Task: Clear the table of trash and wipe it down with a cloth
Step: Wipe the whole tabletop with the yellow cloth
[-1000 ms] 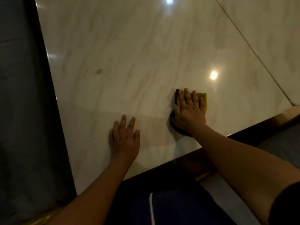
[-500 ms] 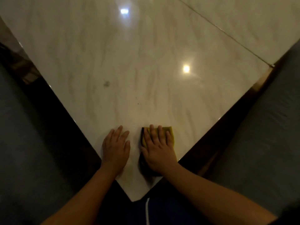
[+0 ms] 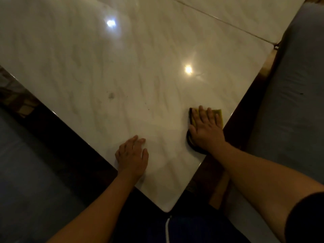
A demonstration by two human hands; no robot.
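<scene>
A glossy white marble table point(image 3: 140, 71) fills the view, its near corner pointing at me. My right hand point(image 3: 206, 128) lies flat on a folded yellow-green cloth point(image 3: 219, 114) with a dark underside, close to the table's right edge. Only the cloth's far and left borders show past my fingers. My left hand point(image 3: 132, 156) rests palm down on the bare marble near the left edge, fingers slightly spread, holding nothing. A small grey smudge point(image 3: 111, 95) and a tiny dark speck point(image 3: 148, 109) mark the surface ahead of my hands.
Dark wooden trim point(image 3: 249, 109) runs under both table edges. Grey upholstered seats stand at the right point(image 3: 294, 102) and the left point(image 3: 26, 163). A seam point(image 3: 219, 21) crosses the marble at the far right. Two ceiling lights reflect off the top.
My right hand has slid the cloth from beside my left hand over to the right edge of the table. My left hand stayed flat near the corner. The view shifted.
</scene>
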